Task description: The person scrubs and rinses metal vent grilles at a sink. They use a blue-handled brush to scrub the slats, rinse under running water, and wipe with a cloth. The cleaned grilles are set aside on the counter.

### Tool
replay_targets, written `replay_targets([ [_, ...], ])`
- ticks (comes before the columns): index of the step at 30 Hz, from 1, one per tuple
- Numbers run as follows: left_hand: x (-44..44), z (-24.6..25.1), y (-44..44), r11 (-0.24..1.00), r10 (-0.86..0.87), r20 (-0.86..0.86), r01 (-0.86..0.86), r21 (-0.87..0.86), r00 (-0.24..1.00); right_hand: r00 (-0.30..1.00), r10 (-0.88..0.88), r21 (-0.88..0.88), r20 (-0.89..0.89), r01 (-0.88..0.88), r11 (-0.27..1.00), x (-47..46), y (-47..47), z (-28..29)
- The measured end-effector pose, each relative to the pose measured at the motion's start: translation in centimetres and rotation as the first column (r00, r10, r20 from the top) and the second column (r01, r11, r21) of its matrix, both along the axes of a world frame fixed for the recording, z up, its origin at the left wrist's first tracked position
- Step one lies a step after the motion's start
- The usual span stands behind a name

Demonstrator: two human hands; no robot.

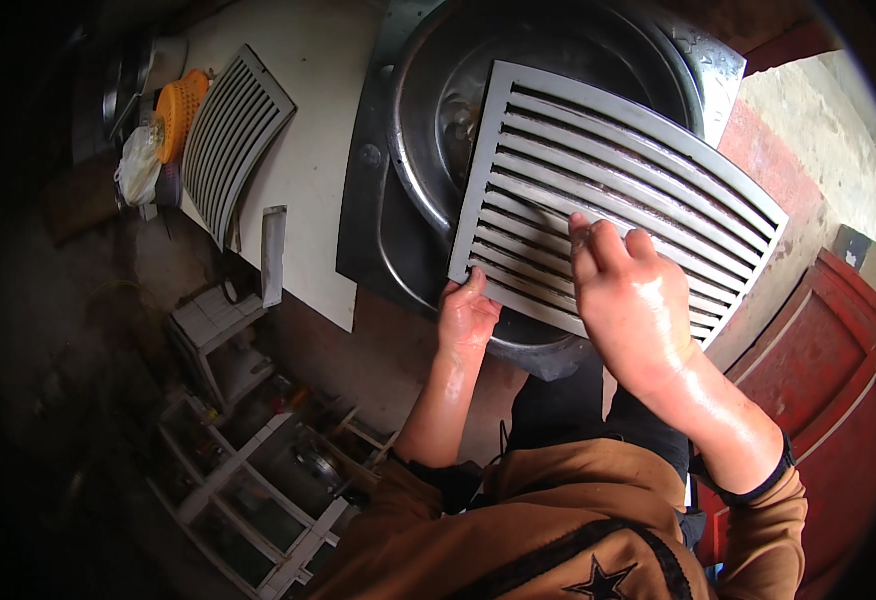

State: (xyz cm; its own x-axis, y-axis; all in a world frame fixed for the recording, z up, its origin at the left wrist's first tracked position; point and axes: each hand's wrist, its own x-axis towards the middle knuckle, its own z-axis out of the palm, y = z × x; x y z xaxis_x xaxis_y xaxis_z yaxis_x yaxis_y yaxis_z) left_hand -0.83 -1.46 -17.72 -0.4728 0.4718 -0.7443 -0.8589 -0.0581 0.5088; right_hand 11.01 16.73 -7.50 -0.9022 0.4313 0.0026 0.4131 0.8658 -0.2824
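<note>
A light grey louvred vent grille (633, 202) with long parallel slats is tilted over a round metal basin (424, 180). Its slots have dark grime along their edges. My left hand (469, 311) grips the grille's lower left corner, thumb on the front face. My right hand (633, 300) rests over the middle slats with its fingers curled and pinched together. A thin dark line runs left from those fingertips; whether it is a slender tool or a slot's shadow I cannot tell. Both wrists look wet. The basin sits in a stainless steel sink (366, 217).
A second slatted grille (237, 142) leans on the pale countertop (318, 157) to the left, beside an orange plastic basket (181, 112) and a plastic bag (139, 166). A tiled shelf frame (239, 457) stands low on the left. On the right is a red panelled door (820, 360).
</note>
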Motion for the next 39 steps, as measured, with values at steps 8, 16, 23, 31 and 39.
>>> replay_targets([
  [8,0.0,0.2,0.2,0.999,-0.033,-0.003,0.033,0.035,0.999,1.0,0.023,-0.227,0.018,-0.018,0.974,-1.5,3.4,-0.7],
  [16,0.2,0.0,0.2,0.999,-0.035,0.01,0.035,0.03,0.999,0.991,0.007,-0.242,-0.137,-0.041,0.969,-1.5,2.9,-2.3],
  [23,0.4,0.0,0.2,0.998,-0.017,0.003,0.016,0.061,1.0,0.973,-0.216,-0.321,-0.082,0.18,0.93,0.0,1.6,-0.9],
  [31,0.4,0.0,0.2,0.998,-0.019,0.004,0.019,0.055,1.0,0.99,0.069,-0.057,-0.12,-0.076,0.995,-0.9,4.4,0.0],
  [39,0.6,-0.1,0.1,1.0,-0.01,-0.015,0.01,0.002,1.0,0.99,0.13,0.012,-0.049,-0.129,0.992,-1.9,4.1,0.7],
])
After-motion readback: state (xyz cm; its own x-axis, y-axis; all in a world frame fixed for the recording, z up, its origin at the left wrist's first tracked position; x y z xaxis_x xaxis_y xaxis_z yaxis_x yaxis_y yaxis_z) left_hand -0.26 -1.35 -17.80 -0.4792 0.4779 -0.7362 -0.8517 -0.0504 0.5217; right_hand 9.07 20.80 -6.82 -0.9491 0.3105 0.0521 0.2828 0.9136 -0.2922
